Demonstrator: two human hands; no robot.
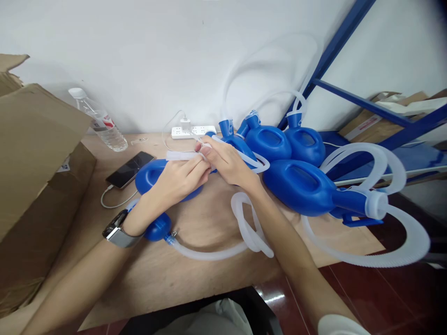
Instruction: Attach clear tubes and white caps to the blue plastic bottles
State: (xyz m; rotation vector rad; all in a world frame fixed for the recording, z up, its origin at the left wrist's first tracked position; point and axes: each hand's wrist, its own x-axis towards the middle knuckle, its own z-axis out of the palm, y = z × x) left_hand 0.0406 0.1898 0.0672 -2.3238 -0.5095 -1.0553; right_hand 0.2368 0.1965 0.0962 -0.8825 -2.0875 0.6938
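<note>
My left hand [185,179] and my right hand [228,160] meet above the table, fingers closed together on a translucent plastic hose [176,156]. One length of it juts out to the left of my fingers; the exact part pinched between them is mostly hidden. Under my left hand lies a blue plastic bottle [148,174] with a handle opening, partly covered by my wrist. Nearer to me, a round blue bottle part [159,228] joins another pale hose [216,253], which ends in a loose loop below my right forearm.
Blue handled bottles with hoses, one [268,142] among several, stand or lie at the right. A smartphone [131,170], a water bottle [104,125] and a cardboard box [42,158] are at the left. A power strip [202,131] sits against the wall. Blue shelving [363,104] rises at the right.
</note>
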